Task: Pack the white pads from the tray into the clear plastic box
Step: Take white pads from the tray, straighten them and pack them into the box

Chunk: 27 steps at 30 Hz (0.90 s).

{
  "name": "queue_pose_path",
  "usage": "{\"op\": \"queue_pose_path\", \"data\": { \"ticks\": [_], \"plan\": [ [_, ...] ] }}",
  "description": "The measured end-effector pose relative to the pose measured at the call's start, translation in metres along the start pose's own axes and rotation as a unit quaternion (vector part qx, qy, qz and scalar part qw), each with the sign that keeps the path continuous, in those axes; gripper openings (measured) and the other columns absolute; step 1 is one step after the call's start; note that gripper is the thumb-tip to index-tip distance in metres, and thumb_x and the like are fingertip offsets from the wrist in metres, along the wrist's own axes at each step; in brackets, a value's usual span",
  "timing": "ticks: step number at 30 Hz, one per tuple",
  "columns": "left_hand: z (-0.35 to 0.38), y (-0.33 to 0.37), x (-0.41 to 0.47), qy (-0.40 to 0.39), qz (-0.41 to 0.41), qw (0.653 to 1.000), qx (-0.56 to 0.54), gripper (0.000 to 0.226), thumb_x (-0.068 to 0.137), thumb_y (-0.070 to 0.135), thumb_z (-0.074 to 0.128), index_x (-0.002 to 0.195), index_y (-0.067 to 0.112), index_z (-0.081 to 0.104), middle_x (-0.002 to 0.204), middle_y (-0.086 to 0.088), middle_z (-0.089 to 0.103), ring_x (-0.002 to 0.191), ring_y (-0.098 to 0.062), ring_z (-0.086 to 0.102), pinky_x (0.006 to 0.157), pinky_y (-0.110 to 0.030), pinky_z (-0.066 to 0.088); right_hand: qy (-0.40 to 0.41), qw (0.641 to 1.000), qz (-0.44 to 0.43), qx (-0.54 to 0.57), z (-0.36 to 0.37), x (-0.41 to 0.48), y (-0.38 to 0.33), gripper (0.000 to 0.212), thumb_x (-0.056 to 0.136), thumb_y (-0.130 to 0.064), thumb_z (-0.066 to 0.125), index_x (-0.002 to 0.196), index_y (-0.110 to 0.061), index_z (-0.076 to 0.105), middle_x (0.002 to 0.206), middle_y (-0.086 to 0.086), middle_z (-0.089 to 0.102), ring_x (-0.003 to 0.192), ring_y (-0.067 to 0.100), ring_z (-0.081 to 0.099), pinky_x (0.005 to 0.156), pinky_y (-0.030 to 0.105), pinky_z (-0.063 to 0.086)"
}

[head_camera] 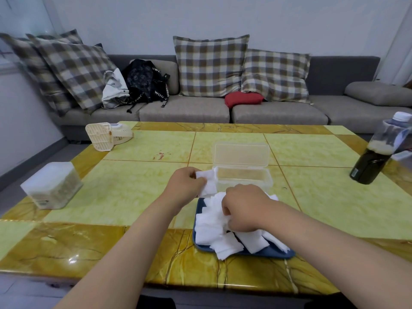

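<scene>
Pinches white pads (208,182) in the left grip (186,184) at 9 o'clock of the clear plastic box (243,178) — seemingly staged to drop in. Clenches the right grip (244,208) on more in the tray (275,252) at 6 o'clock.

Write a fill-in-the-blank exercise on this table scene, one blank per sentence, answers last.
The left hand holds white pads beside the clear plastic box, whose lid stands ____.
The right hand pinches at the pile on the ____ tray.
The box contains ____ pads.
The dark bottle stands on the ____ side of the table.
Answers: open; blue; no; right.
</scene>
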State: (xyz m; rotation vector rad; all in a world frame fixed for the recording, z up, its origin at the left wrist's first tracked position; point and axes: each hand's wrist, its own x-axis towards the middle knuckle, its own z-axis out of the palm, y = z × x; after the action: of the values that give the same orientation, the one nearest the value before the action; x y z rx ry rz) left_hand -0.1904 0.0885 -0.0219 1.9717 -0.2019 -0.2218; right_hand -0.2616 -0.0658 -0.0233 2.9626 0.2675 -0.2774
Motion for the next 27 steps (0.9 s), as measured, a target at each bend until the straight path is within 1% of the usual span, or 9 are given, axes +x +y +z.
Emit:
{"op": "queue_pose_path", "data": {
  "ticks": [2,5,10,16,18,20,21,23,27],
  "plan": [
    [0.001,0.001,0.001,0.003,0.003,1.0,-0.005,0.011,0.09,0.009,0.059,0.085,0.012,0.068,0.086,-0.012,0.068,0.076,-0.026,0.062,0.084,-0.054,0.057,0.003,0.996,0.019,0.091,-0.003,0.0,0.009,0.008,0.078,-0.02,0.06,0.073,-0.015,0.063,0.073,0.004,0.06,0.066,0.021,0.048,0.059,0.03,0.039],
    [0.003,0.001,0.004,-0.002,0.005,1.0,-0.015,0.011,0.09,0.01,0.059,0.085,0.011,0.069,0.085,-0.011,0.068,0.076,-0.026,0.063,0.084,-0.054,0.057,-0.001,0.959,0.033,0.283,-0.014,0.0,0.028,0.013,0.088,-0.029,0.068,0.089,-0.022,0.079,0.088,-0.002,0.076,0.073,0.013,0.062,0.069,0.031,0.052],
    [0.009,-0.002,0.011,-0.01,0.004,1.0,-0.019,0.011,0.092,0.012,0.059,0.088,0.011,0.07,0.099,-0.02,0.072,0.086,-0.033,0.069,0.085,-0.053,0.059,0.031,0.87,0.076,0.487,-0.017,0.003,0.058,0.018,0.094,-0.023,0.069,0.081,-0.017,0.079,0.079,-0.007,0.076,0.069,0.012,0.07,0.061,0.02,0.047],
    [0.021,-0.003,0.029,-0.006,-0.013,0.998,-0.062,0.014,0.091,0.01,0.056,0.093,0.007,0.07,0.098,-0.02,0.072,0.079,-0.025,0.065,0.086,-0.048,0.059,0.018,0.724,0.148,0.673,-0.009,0.016,0.081,0.013,0.097,-0.013,0.057,0.087,-0.007,0.063,0.074,0.005,0.062,0.06,0.022,0.067,0.056,0.032,0.038],
    [0.027,0.001,0.037,0.004,-0.048,0.993,-0.104,0.016,0.092,0.007,0.052,0.092,0.008,0.068,0.093,-0.017,0.07,0.079,-0.027,0.064,0.078,-0.042,0.061,0.015,0.684,0.143,0.716,-0.008,0.021,0.085,0.016,0.1,-0.013,0.054,0.087,-0.007,0.061,0.071,0.005,0.059,0.06,0.023,0.066,0.056,0.033,0.035],
    [0.03,0.007,0.048,0.053,-0.082,0.991,-0.087,0.014,0.089,0.004,0.048,0.08,0.008,0.058,0.081,-0.012,0.061,0.072,-0.027,0.056,0.06,-0.032,0.05,0.018,0.667,0.141,0.732,-0.006,0.026,0.086,0.018,0.101,-0.013,0.05,0.089,-0.007,0.061,0.067,0.003,0.061,0.061,0.023,0.067,0.055,0.033,0.035],
    [0.03,0.007,0.052,0.084,-0.087,0.989,-0.08,0.015,0.088,0.003,0.047,0.075,0.009,0.052,0.076,-0.009,0.056,0.069,-0.026,0.051,0.057,-0.03,0.044,0.022,0.663,0.142,0.735,-0.005,0.028,0.087,0.018,0.101,-0.013,0.049,0.09,-0.007,0.062,0.064,0.002,0.062,0.06,0.022,0.067,0.055,0.032,0.036],
    [0.03,0.007,0.058,0.111,-0.093,0.98,-0.134,0.014,0.09,0.005,0.049,0.077,0.008,0.055,0.077,-0.009,0.057,0.066,-0.026,0.054,0.058,-0.029,0.048,0.031,0.655,0.139,0.742,-0.004,0.031,0.09,0.017,0.102,-0.013,0.048,0.094,-0.007,0.062,0.062,0.0,0.061,0.059,0.021,0.066,0.056,0.032,0.035],
    [0.038,0.003,0.049,-0.015,-0.1,0.978,-0.182,0.016,0.092,0.003,0.058,0.099,-0.008,0.068,0.091,-0.016,0.067,0.073,-0.027,0.069,0.064,-0.032,0.063,0.049,0.646,0.128,0.751,-0.002,0.036,0.092,0.015,0.101,-0.012,0.05,0.1,-0.005,0.064,0.069,0.005,0.063,0.064,0.025,0.068,0.055,0.032,0.034]
  ]
}}
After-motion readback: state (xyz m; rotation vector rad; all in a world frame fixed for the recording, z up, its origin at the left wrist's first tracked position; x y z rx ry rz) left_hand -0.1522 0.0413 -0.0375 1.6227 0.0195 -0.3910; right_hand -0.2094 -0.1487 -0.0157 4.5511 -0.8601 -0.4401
